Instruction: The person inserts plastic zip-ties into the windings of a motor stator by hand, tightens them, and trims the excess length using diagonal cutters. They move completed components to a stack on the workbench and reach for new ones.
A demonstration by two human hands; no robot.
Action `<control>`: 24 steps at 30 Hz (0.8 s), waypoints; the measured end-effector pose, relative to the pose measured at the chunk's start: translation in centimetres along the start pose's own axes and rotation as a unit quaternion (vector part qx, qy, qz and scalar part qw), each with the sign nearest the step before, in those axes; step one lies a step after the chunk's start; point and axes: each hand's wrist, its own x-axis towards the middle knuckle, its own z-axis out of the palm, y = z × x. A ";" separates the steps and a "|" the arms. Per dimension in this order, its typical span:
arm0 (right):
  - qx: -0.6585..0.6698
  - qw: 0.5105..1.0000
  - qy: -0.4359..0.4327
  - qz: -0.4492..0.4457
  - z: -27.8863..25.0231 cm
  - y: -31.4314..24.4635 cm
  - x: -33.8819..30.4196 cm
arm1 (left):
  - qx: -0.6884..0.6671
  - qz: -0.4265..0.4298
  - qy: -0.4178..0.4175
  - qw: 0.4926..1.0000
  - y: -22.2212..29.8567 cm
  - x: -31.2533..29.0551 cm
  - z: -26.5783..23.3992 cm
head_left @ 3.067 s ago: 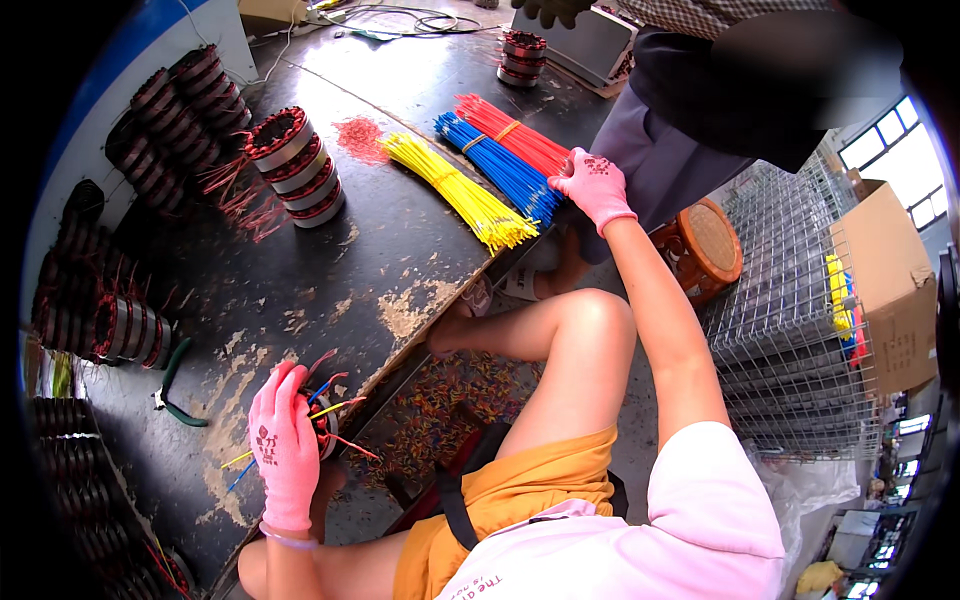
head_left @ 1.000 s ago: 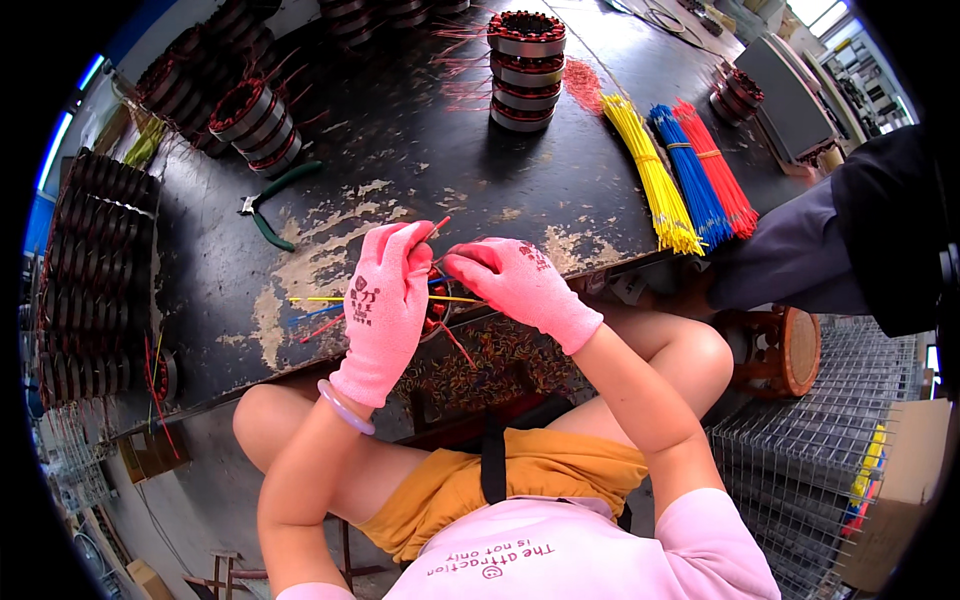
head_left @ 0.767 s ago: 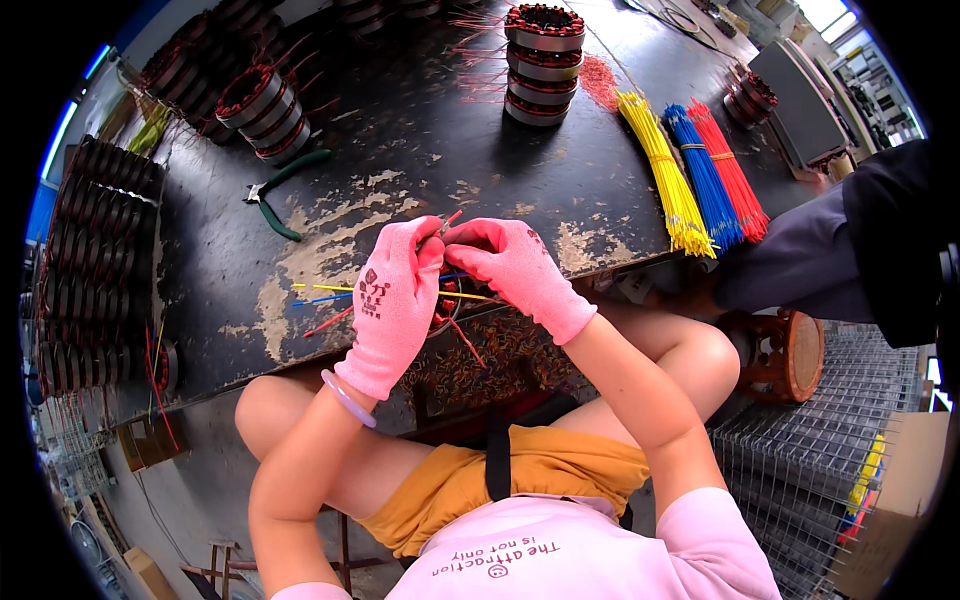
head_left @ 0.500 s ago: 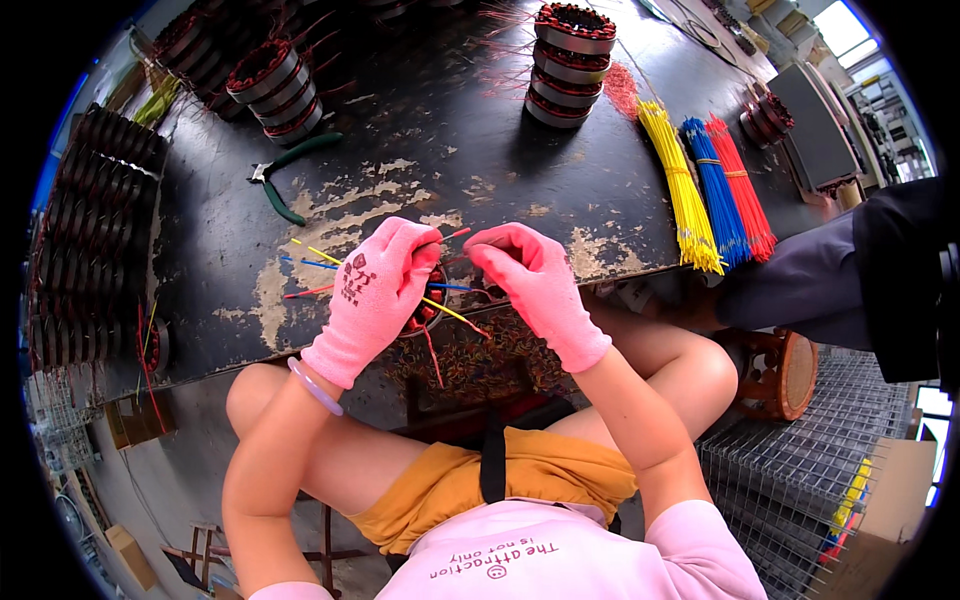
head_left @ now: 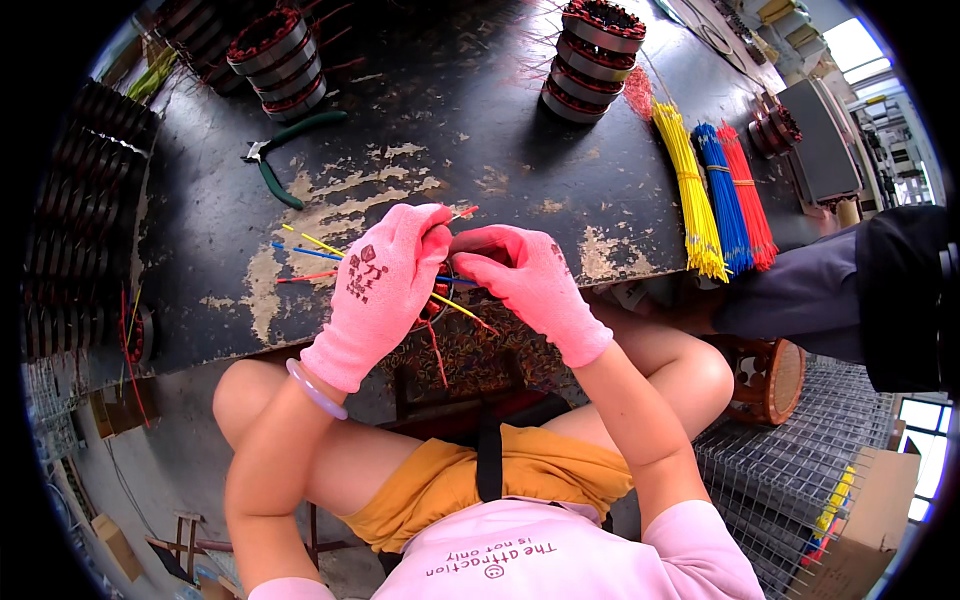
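At the table's front edge, a stator [head_left: 437, 303] with red windings sits mostly hidden beneath my gloved hands. Red, blue and yellow leads stick out of it on both sides, among them a yellow lead [head_left: 462, 311] and a blue lead [head_left: 455, 280]. My left hand [head_left: 385, 285], in a pink glove, is closed over the stator, and a red lead [head_left: 465, 213] pokes out past its fingertips. Close beside it, my right hand [head_left: 520, 280], also gloved in pink, is pinched shut above the blue lead; its fingertips hide what they grip.
Green-handled cutters [head_left: 275, 150] lie at the left. A stator stack [head_left: 595, 60] stands at the far middle, another stack [head_left: 280, 65] far left. Bundled yellow wires [head_left: 690, 190], blue wires [head_left: 722, 195] and red wires [head_left: 750, 195] lie right, near another person's leg [head_left: 795, 290].
My right hand has moved left, closing the gap to my left hand, and its fingertips now meet near the stator. The view has shifted slightly.
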 end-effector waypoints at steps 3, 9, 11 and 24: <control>-0.106 0.989 0.064 -0.079 0.9 0.6 0.2 | -0.001 -0.003 -0.011 1.000 -0.3 -0.2 -0.3; -0.210 0.952 0.144 -0.172 0.4 -0.6 -2.0 | 0.023 0.027 -0.060 0.998 -0.4 -0.2 -0.8; -0.257 0.917 0.165 -0.259 0.4 -0.5 -1.6 | 0.024 0.037 -0.069 0.997 -0.5 -0.1 -0.7; -0.201 0.970 0.023 -0.138 -1.6 -4.0 -0.7 | 0.049 0.045 -0.053 0.996 1.9 0.5 -1.3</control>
